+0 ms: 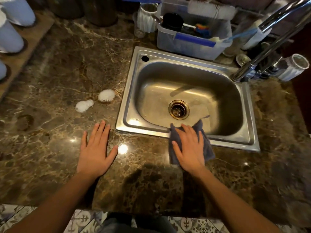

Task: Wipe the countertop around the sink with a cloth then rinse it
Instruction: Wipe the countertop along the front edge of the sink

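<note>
A dark blue-grey cloth (206, 145) lies across the front rim of the steel sink (133, 91) and onto the brown marble countertop (64, 68). My right hand (188, 147) presses flat on the cloth with straight, spread fingers. My left hand (96, 148) rests flat on the bare countertop, left of the sink's front corner, holding nothing. Two white foam blobs (96, 100) sit on the counter just left of the sink. The sink basin is dry-looking with a brass drain (178, 109) in its middle.
A chrome faucet (262, 49) rises at the sink's back right. Behind the sink stands a clear plastic tub (193, 42) with brushes, next to a white ribbed cup (146, 17). White jars on a wooden board (33, 36) line the left edge. A glass jar (294, 67) lies right of the faucet.
</note>
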`<state>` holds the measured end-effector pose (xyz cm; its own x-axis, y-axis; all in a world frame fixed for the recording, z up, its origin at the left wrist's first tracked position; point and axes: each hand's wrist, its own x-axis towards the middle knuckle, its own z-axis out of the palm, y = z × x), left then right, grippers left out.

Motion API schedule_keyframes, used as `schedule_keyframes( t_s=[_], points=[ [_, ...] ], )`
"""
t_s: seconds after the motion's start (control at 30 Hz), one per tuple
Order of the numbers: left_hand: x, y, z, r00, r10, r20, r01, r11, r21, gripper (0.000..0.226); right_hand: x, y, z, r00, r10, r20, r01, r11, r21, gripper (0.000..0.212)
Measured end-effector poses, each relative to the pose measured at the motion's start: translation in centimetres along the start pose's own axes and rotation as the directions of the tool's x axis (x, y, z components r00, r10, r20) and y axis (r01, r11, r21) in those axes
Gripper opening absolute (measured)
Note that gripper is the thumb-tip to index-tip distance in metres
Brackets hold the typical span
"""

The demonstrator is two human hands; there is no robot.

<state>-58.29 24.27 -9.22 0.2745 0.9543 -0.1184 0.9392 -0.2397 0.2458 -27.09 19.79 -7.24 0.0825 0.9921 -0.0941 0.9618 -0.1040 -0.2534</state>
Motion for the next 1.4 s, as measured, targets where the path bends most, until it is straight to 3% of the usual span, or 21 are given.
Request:
schedule_keyframes(
  t_s=[0.17,0.33,0.5,0.63,0.87,1.03,1.3,1.4],
  points=[
    [-0.1,0.1,-0.2,1.000,-0.023,0.004,0.023,1.000,0.008,0.074,-1.4,5.8,-1.6,0.989,0.114,-0.093,-0.116,0.993,-0.020,0.039],
    [0.0,0.3,-0.3,1.000,-0.027,0.007,0.027,0.999,-0.024,0.074,-0.3,3.7,-1.2,0.961,0.230,-0.152,-0.231,0.973,0.015,0.032],
    [0.1,0.3,-0.4,0.999,-0.039,-0.003,0.039,0.999,-0.036,0.075,2.3,-4.1,-0.5,0.996,0.003,0.088,-0.004,1.000,0.014,0.041],
    [0.2,0.2,-0.4,0.999,-0.040,-0.008,0.040,0.999,-0.034,0.075,4.5,-12.0,2.2,0.964,-0.224,0.144,0.227,0.974,-0.006,0.057],
    [0.1,0.1,-0.2,0.999,-0.045,-0.006,0.044,0.998,-0.051,0.071,6.2,-17.3,4.9,0.961,-0.245,0.129,0.253,0.966,-0.052,0.062],
    [0.1,0.0,-0.1,0.999,-0.032,-0.026,0.030,0.997,-0.072,0.071,5.7,-15.4,3.9,0.953,-0.280,0.114,0.282,0.959,-0.001,0.058],
    [-0.1,0.1,0.1,0.999,-0.029,-0.044,0.028,0.999,-0.032,0.070,1.0,0.0,-0.2,0.998,-0.048,0.048,0.051,0.997,-0.056,0.050],
    [0.0,0.3,0.0,0.998,-0.042,-0.044,0.040,0.999,-0.033,0.070,-0.9,6.2,-1.6,0.996,0.081,-0.036,-0.084,0.993,-0.082,0.047]
  ],
)
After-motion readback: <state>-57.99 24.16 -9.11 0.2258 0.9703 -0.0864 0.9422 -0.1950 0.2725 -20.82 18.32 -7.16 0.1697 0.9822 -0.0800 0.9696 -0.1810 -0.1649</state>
